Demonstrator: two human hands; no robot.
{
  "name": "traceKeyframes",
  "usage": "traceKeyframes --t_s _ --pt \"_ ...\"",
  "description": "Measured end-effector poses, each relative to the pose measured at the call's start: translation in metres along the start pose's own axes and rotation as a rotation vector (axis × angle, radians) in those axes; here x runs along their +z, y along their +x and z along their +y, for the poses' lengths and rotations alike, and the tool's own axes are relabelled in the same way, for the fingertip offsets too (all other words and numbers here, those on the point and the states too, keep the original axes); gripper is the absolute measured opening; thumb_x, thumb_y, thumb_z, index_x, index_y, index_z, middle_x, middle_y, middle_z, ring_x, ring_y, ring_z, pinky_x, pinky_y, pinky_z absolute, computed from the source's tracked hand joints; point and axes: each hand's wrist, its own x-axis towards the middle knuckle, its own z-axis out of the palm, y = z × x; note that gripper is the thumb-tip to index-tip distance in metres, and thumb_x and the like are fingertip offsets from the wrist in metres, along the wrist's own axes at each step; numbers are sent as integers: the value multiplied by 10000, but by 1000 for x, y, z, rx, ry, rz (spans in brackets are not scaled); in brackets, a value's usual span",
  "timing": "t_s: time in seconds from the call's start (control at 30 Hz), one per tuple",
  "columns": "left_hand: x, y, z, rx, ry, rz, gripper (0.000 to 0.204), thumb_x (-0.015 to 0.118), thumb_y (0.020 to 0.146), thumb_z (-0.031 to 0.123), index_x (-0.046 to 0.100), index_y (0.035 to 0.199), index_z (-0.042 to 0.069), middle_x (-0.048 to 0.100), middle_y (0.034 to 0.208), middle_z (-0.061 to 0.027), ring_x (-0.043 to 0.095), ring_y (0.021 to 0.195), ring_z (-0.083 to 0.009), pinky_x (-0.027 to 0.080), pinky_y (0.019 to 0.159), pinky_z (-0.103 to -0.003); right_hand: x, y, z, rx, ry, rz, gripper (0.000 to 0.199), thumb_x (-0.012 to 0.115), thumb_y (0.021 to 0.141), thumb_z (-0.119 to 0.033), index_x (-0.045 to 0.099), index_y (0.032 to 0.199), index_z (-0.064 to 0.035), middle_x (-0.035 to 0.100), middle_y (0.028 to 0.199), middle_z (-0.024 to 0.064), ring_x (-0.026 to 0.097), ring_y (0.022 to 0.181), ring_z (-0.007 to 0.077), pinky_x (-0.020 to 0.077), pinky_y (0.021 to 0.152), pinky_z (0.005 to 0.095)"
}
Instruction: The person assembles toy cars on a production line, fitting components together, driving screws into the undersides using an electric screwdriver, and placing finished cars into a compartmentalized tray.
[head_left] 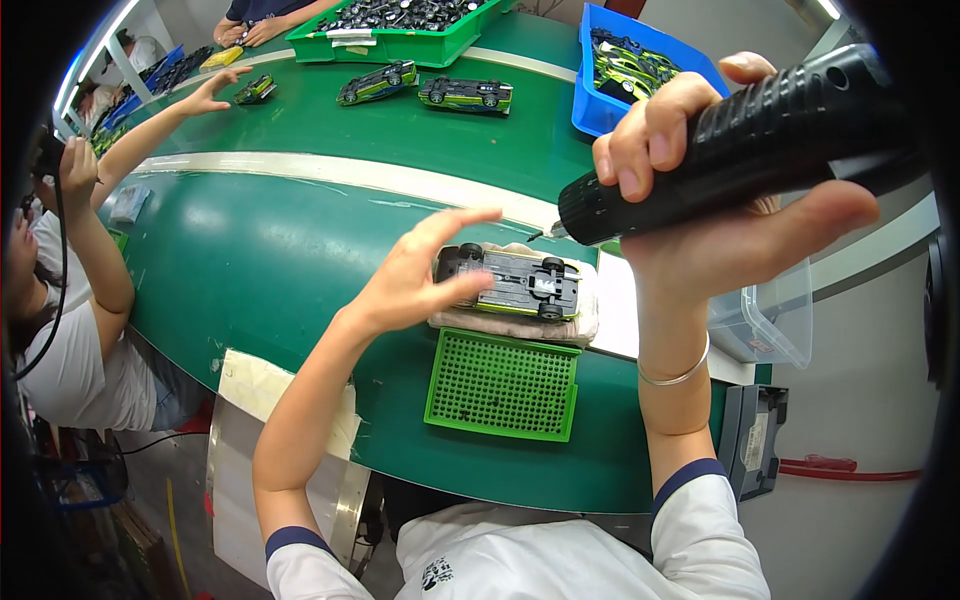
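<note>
A toy car lies upside down on a cloth-covered pad, its black underside and wheels facing up. My left hand is over the car's left end, thumb and fingers spread apart; whether the thumb touches the underside I cannot tell. Raised at the right, my right hand grips a black electric screwdriver. Its bit points left and sits above the car's far side, apart from it. In front of the pad is a green perforated tray with small dark pieces, too small to make out, in its holes.
Upside-down toy cars lie across the green table. Beyond them stand a green bin of black parts and a blue bin of car bodies. A clear plastic box is at the right. A co-worker reaches in from the left.
</note>
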Motion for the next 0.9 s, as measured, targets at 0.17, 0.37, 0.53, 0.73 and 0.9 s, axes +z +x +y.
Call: traceKeyframes --t_s 0.17,0.37,0.53,0.73,0.9 --pt "5 40 14 185 516 107 352 510 830 195 480 1141 33 494 1168 -144 425 1140 -266 239 1011 -431 3 0 -7 -19 10 2 867 322 638 -821 382 1121 -104 461 720 67 453 540 148 382 527 291" --pt "53 60 13 -146 678 -539 403 342 901 353 498 1122 56 521 1141 -119 433 1129 -246 141 1040 -497 -5 3 -52 15 -147 -142 801 462 669 -735 459 1109 -65 419 724 34 430 577 121 369 558 287" --pt "58 51 -5 100 512 -96 430 303 906 373 497 1126 59 519 1141 -122 436 1126 -230 102 1040 -515 -7 2 -56 -44 -108 -38 775 487 684 -698 474 1095 -41 414 724 34 419 574 121 367 568 282" --pt "3 62 -9 26 -585 201 440 387 892 316 419 1202 6 519 1139 -130 437 1119 -204 248 1008 -366 1 -1 -30 23 -24 -88 819 445 664 -752 407 1115 -70 436 720 45 461 564 131 385 547 285" --pt "-37 -3 -25 -124 -503 -92 672 672 705 279 374 1261 45 448 1240 -93 373 1188 -194 236 1024 -347 41 -11 26 228 -251 143 886 275 656 -809 330 1068 -26 464 621 97 461 458 172 407 440 291"
